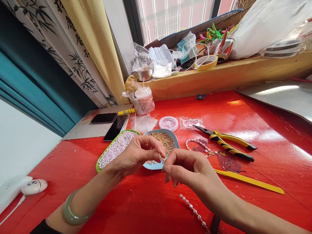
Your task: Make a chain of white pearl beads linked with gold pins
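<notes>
My left hand (137, 152) is pinched, its fingertips over the blue dish (151, 165) of small gold beads (165, 140). My right hand (187, 169) is also pinched, fingertips meeting the left ones above the dish's near edge; what they hold is too small to name. A string of pearls (195, 213) hangs from under my right hand toward the table's near edge. A green dish (98, 165) of white pearl beads (117, 148) sits just left of my left hand. A green bangle (70, 213) is on my left wrist.
Yellow-handled pliers (229, 143) and a pearl bracelet (202, 146) lie on the red table (268, 136) to the right, with a yellow strip (248, 181) nearer. A thread spool (168, 123), plastic bags, two phones (109, 122) and a cluttered windowsill (219, 74) lie beyond.
</notes>
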